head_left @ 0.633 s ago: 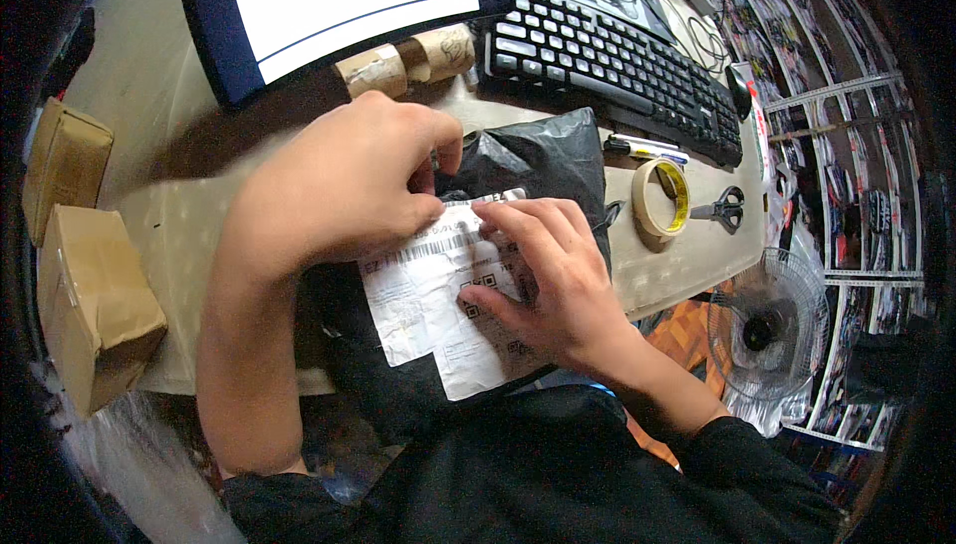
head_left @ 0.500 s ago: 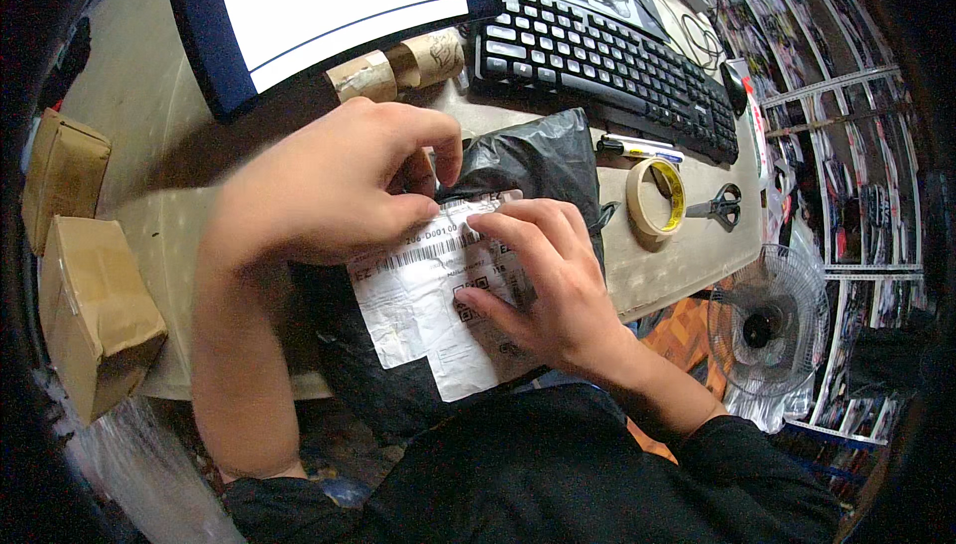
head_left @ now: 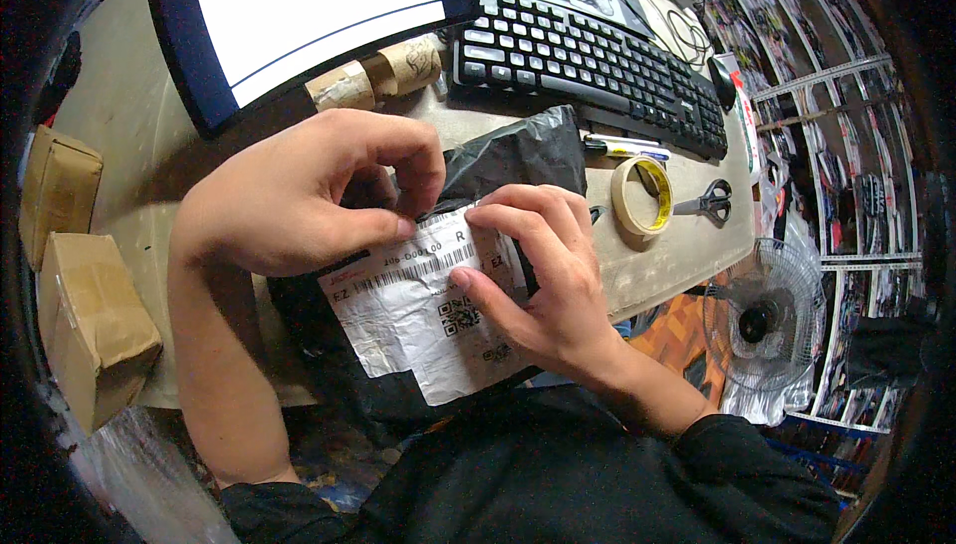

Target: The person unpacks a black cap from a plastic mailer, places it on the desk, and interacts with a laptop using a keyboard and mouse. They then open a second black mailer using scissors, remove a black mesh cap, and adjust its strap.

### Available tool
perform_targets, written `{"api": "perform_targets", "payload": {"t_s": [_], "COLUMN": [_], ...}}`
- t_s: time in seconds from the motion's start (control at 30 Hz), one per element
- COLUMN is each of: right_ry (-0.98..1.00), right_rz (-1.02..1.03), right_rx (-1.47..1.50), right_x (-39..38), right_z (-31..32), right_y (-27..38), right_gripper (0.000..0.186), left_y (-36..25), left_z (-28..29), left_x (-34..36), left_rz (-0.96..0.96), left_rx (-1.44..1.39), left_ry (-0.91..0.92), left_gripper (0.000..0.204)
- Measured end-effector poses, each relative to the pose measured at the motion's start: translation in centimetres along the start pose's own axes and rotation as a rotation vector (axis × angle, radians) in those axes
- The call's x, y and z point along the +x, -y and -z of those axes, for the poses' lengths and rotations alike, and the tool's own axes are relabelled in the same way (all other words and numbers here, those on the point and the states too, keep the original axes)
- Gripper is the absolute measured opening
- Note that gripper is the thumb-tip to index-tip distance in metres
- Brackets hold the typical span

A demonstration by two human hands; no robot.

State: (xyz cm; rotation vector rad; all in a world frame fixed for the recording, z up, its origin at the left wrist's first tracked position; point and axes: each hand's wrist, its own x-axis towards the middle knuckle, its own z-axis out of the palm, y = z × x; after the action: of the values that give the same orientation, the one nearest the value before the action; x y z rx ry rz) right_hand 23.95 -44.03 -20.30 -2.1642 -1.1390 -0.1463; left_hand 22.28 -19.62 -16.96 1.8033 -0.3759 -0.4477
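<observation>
A black plastic mailing bag (head_left: 528, 150) lies before me at the desk's front edge. On it is a creased white shipping label (head_left: 398, 320) with barcodes and square codes. Curled over the label's upper edge, my left hand (head_left: 319, 185) is closed, its thumb and index fingertip together at the paper. My right hand (head_left: 553, 270) rests on the label's right side. Its index fingertip touches near the upper edge, while the thumb presses lower down, spread from the fingers. Part of the label is hidden under that hand.
Right of the bag are markers (head_left: 625, 147), a tape roll (head_left: 627, 207) and scissors (head_left: 709, 205). Beyond stand a keyboard (head_left: 588, 66), a screen (head_left: 319, 16) and cardboard tubes (head_left: 408, 64). Cardboard boxes (head_left: 105, 325) are at left, a fan (head_left: 757, 323) at right.
The whole view has shifted slightly left. My left hand, blurred before, is now sharp, its thumb and index finger closer together at the label's edge. My right hand stays on the label.
</observation>
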Motion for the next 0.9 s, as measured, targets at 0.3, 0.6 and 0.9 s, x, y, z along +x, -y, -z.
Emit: {"api": "perform_targets", "payload": {"t_s": [0.3, 0.6, 0.9], "right_ry": [-0.018, -0.048, -0.048], "right_rz": [-0.069, -0.055, -0.052], "right_rx": [0.112, 0.115, 0.083], "right_x": [0.1, 0.0, 0.2], "right_z": [-0.4, -1.3, -1.5], "right_y": [-0.4, -0.5, -0.4], "right_gripper": [0.025, 0.024, 0.024], "left_y": [0.5, 0.4, 1.5], "left_z": [-0.3, -0.7, -2.1], "left_x": [0.1, 0.8, 1.5], "left_rz": [-0.018, -0.046, -0.139], "left_rx": [0.023, 0.138, 0.172], "left_ry": [-0.032, -0.053, -0.169], "left_gripper": [0.02, 0.023, 0.019]}}
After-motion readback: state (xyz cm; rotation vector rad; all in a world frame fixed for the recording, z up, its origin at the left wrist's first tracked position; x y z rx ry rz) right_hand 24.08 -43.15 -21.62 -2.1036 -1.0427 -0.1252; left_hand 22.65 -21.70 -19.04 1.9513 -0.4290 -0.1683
